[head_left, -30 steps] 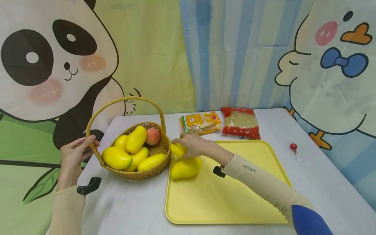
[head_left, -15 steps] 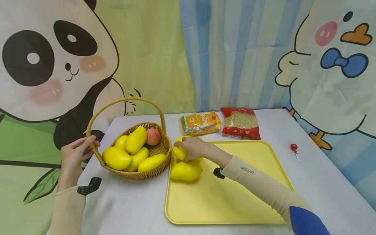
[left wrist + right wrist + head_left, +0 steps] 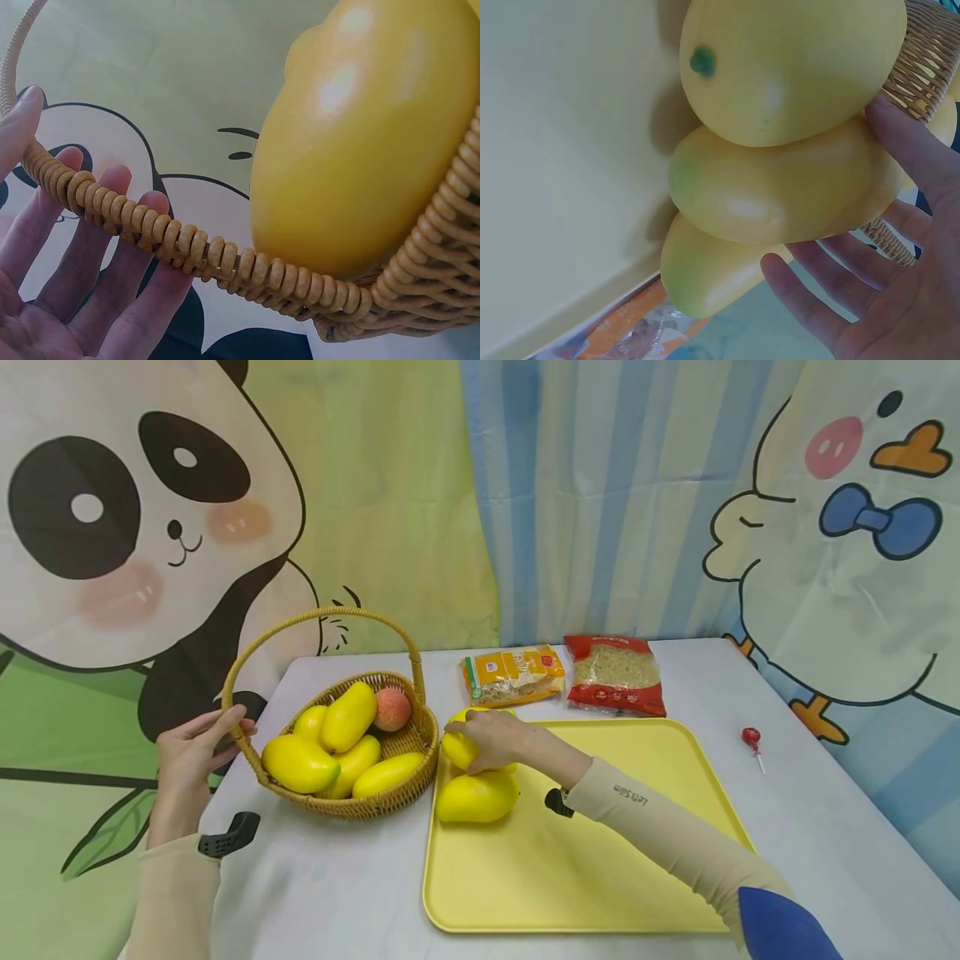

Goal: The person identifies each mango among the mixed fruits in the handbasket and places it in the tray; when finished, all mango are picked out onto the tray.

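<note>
At the left, my left hand point(image 3: 186, 752) holds the handle point(image 3: 231, 693) of a wicker basket point(image 3: 360, 807), thumb on one side and fingers on the other. Several yellow mangoes point(image 3: 348, 717) and a pinkish peach point(image 3: 392, 709) lie in the basket. Three more mangoes sit in a row along the left side of a yellow tray point(image 3: 585, 877). My right hand point(image 3: 498, 739) grips the middle mango point(image 3: 780, 187) between thumb and fingers. Next to it are the near mango point(image 3: 477, 797) and the far mango point(image 3: 712, 270), which my hand partly hides in the head view.
Behind the tray lie an orange food packet point(image 3: 513, 675) and a red bag point(image 3: 615, 675) with a see-through front. A red lollipop point(image 3: 751, 737) rests on the white tablecloth point(image 3: 795, 827) to the right. Printed curtains hang behind the table.
Over the second, my right hand and the middle mango shifted slightly right, and the far mango now shows behind the hand. My left hand and the basket kept their place.
</note>
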Motion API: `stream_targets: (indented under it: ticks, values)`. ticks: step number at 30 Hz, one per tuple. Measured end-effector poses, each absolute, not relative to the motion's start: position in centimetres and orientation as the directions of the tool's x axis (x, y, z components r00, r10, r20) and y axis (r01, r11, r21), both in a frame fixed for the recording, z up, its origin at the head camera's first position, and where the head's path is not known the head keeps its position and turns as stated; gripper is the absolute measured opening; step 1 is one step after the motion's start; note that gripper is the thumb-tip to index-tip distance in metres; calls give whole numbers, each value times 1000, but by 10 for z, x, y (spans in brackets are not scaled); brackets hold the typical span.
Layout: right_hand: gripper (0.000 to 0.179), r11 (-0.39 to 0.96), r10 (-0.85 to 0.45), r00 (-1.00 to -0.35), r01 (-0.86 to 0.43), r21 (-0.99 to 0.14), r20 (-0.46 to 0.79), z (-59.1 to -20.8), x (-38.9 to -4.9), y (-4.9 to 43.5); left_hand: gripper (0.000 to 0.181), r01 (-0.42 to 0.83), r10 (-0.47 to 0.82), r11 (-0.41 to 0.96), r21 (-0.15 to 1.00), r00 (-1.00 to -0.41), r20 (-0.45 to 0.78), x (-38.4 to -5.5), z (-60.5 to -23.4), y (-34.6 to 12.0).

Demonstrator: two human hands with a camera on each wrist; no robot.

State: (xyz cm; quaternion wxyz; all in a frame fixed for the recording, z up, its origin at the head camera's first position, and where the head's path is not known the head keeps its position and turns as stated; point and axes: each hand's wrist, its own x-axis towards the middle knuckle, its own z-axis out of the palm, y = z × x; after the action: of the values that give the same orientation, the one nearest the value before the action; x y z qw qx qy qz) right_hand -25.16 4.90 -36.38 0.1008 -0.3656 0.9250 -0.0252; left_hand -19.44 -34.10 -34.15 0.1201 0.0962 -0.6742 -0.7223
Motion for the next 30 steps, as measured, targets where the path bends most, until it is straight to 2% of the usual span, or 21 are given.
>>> stream_targets:
  ticks: [17, 26, 30]
  values:
    - [62, 710, -703, -691, -694, -116, -169, -368, -254, 48, 18, 50, -307, -63, 997, -951, 29, -194, -341, -340]
    - [57, 651, -756, -653, -745, -146, -42, -347, -253, 27, 17, 38, -301, -67, 997, -954, 16, -195, -341, -341]
    - [55, 632, -772, -634, -760, -153, -36, -337, -251, 9, 18, 32, -304, -74, 997, -953, 8, -195, -341, -341]
